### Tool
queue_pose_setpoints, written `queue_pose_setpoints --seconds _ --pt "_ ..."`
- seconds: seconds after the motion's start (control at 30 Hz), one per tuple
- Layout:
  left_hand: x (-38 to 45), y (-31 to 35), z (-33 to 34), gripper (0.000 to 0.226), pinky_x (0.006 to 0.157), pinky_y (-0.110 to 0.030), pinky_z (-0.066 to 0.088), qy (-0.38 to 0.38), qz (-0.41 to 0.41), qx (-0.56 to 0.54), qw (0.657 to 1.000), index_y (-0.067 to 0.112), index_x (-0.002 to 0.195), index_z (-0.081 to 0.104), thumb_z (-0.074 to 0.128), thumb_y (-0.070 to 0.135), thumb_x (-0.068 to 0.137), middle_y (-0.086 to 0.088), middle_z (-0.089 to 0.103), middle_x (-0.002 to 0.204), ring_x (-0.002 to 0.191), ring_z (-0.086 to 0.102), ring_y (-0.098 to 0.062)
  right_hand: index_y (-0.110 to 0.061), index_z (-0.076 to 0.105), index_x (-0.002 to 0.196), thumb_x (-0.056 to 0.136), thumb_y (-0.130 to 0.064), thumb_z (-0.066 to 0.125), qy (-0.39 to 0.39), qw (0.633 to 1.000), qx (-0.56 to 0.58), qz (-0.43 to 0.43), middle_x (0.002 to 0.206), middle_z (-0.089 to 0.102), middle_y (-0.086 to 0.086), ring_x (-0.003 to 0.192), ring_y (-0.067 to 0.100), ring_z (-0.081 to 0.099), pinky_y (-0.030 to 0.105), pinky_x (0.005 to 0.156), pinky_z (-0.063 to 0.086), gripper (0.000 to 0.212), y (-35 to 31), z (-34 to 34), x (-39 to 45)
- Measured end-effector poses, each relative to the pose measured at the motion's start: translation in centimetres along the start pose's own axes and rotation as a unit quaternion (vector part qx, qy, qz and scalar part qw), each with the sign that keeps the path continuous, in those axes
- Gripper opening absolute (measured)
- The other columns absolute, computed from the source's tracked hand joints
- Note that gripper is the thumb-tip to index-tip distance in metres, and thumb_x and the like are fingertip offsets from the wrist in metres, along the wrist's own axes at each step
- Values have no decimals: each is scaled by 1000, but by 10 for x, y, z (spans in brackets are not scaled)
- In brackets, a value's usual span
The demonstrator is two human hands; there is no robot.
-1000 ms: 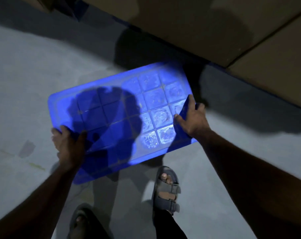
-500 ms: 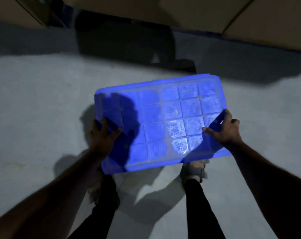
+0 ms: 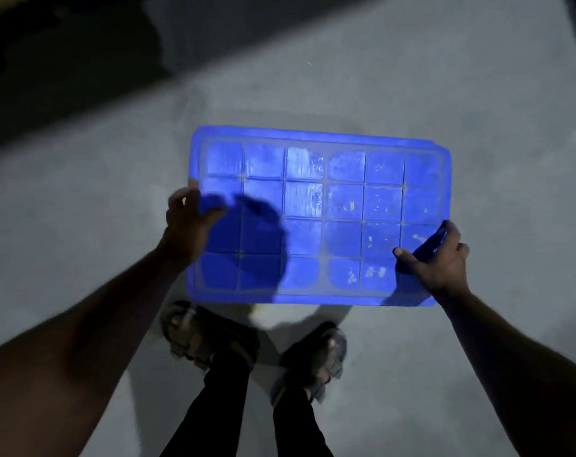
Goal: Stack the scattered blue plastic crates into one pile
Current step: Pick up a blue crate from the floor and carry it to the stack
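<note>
From the head view we see a single blue crate carried out in front of us above the grey floor, its gridded face turned up toward the camera and its long axis running across our body, left to right. Our left hand grips the left short edge about halfway along it, thumb curled over onto the face; our right hand holds the right short edge lower down, nearer the corner closest to us, thumb laid on the face and fingers wrapped around the rim. So the crate hangs between the two hands, neither one clearly nearer its middle, though the right sits closer to our body than the left. Our sandalled feet stand just below its near long edge. No other crate or pile shows here, so we cannot tell which way the stack lies; we judge we are carrying, and the crate will have to be lowered level.
</note>
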State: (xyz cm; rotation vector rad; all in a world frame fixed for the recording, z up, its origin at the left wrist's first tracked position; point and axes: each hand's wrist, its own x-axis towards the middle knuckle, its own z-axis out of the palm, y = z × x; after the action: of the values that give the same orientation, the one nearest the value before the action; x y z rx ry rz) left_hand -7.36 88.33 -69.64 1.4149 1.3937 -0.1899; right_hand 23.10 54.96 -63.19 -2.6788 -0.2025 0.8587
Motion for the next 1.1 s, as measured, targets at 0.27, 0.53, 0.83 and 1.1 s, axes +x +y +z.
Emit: queue_pose_setpoints --seconds 0.27,0.53,0.83,1.1 --pt "-26 123 118 79 105 -34 39 -97 92 83 988 -4 139 36 63 42 80 -22 36 132 108 43 -17 -7 24 149 59 -51 82 88 981 117 129 143 37 26 135 41 31 48 107 34 115 145 -13 -47" --pt "15 159 189 48 81 -43 40 -128 100 47 986 20 90 56 62 61 66 -13 51 99 90 52 -23 -4 31 145 61 -50 88 94 966 176 166 141 43 23 133 38 41 46 106 39 112 217 -9 -39" --pt "-4 223 216 42 54 -16 48 -126 59 -45 989 12 130 60 41 37 102 -1 61 97 64 58 -8 -29 43 139 32 -93 72 157 863 408 254 138 54 1 115 31 63 58 89 54 128 220 -39 42" --pt "-63 283 212 34 42 -14 34 -82 90 -205 971 19 72 46 37 28 104 13 46 41 35 42 -4 -19 60 107 65 -88 58 247 812 477 229 99 65 0 90 16 65 43 90 54 81 201 -96 -3"
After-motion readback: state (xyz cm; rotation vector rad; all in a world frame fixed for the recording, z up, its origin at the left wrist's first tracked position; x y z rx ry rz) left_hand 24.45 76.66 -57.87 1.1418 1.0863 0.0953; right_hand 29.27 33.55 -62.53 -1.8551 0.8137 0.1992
